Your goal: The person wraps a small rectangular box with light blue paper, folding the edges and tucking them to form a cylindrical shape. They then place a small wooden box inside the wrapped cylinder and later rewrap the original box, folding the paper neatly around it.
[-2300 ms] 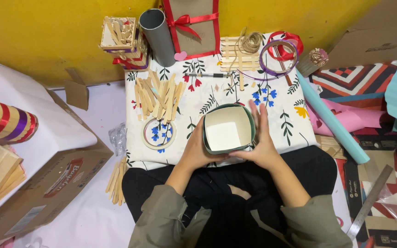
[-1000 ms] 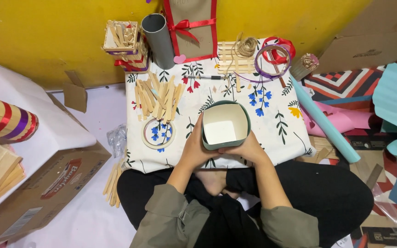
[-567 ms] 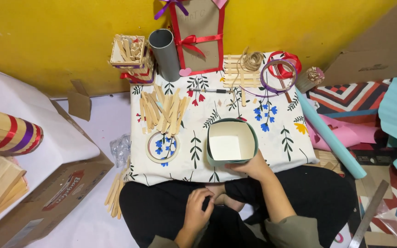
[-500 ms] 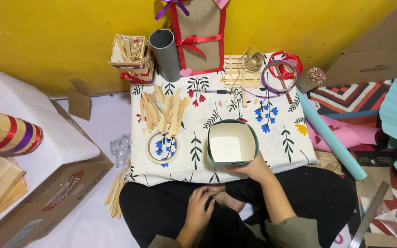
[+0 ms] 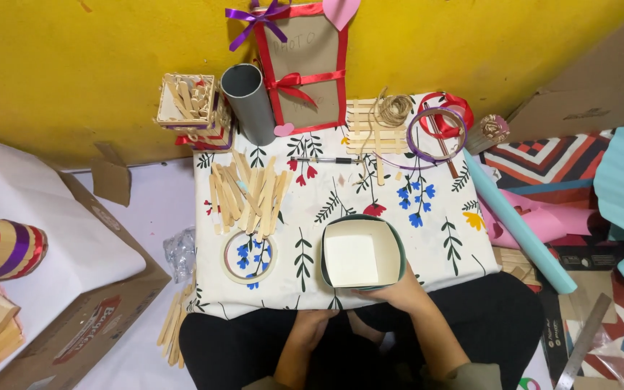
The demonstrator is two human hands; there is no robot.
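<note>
Lower centre: right hand (image 5: 399,295) grips the near rim of the square, white-lined, dark-green paper box (image 5: 361,253); left hand (image 5: 312,326) loosely curled, holding nothing.

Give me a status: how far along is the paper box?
Done: the paper box has a base and four walls standing, inside white and empty. In hand: right hand grips its near edge; left hand is down at the lap, off it. Left: craft sticks, tape roll and twine lie unused, apart from the box.

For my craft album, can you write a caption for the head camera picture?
Right hand steadies a small open paper box on a floral cloth beside craft sticks and a tape ring.
</note>
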